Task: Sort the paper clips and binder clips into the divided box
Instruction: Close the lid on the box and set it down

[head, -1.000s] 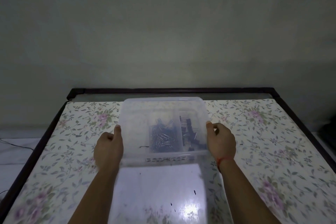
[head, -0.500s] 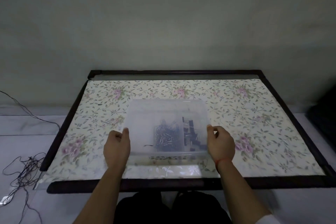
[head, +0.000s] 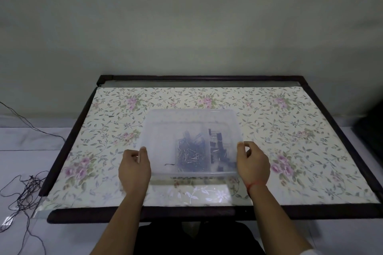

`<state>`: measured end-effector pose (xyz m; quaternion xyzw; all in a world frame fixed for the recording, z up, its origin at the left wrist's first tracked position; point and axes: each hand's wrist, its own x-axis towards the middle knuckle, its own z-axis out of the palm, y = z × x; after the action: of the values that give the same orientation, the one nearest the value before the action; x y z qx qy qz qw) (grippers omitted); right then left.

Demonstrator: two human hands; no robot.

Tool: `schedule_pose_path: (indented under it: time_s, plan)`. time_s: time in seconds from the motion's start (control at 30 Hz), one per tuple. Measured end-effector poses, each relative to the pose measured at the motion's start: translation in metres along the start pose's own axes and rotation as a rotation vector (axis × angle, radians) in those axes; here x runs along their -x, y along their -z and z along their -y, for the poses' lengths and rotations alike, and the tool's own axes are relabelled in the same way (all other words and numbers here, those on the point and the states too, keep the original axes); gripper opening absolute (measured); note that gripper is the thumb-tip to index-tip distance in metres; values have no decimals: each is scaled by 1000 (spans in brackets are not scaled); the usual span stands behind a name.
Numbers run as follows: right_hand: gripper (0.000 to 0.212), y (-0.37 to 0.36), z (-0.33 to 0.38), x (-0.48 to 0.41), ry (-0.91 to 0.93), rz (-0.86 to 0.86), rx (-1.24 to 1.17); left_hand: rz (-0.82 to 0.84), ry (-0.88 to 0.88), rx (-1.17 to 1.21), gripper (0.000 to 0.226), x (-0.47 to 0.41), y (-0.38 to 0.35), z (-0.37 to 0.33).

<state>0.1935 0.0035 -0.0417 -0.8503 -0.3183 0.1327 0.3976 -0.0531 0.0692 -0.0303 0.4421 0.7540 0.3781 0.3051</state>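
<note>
Sitting near the front middle of the desk (head: 269,114), the divided box (head: 165,151) is clear, thin-walled plastic with low partitions. Its middle compartment holds a loose heap of paper clips (head: 191,156); the right compartment holds dark binder clips (head: 218,149); the left compartment looks nearly bare apart from one small dark piece near its front. Judging by the material, the box should be light but a little flexible, and its smooth walls could slip under a loose grip, so the side walls close to the front corners look like the safest place to hold. The contents are free to slide and could spill over a partition if the box tips. The left hand (head: 134,166) rests against the left wall with fingers curled and thumb at the rim. The right hand (head: 253,161) mirrors it on the right wall, fingers curled, a red thread at the wrist. Whether either hand actually squeezes the wall, I cannot tell. A tangled cable (head: 22,194) lies on the floor to the left.
</note>
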Motion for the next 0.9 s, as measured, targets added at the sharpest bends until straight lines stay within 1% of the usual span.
schedule_pose_path:
  time_s: [0.2,0.3,0.37,0.43,0.57,0.67,0.77,0.9]
  plan:
    - [24,-4,3,0,-1,-75,11,-35,32,44,32,-1,-2,-1]
    - [21,-7,10,-4,58,-155,30,-81,40,57,31,-6,-8,-8]
    - [22,-11,17,-13,97,-167,12,-84,74,108,33,-12,-15,-14]
    - [32,-17,24,-23,114,-127,-40,-56,96,191,39,-18,-24,-23]
    - [50,-39,30,-39,95,-6,-211,65,92,352,52,-29,-44,-34]
    - [65,-55,36,-54,100,64,-285,163,77,468,59,-46,-57,-37]
    - [78,-67,42,-66,119,125,-299,215,20,495,60,-64,-70,-34]
    - [83,-76,46,-76,143,152,-332,206,-22,525,57,-79,-82,-35]
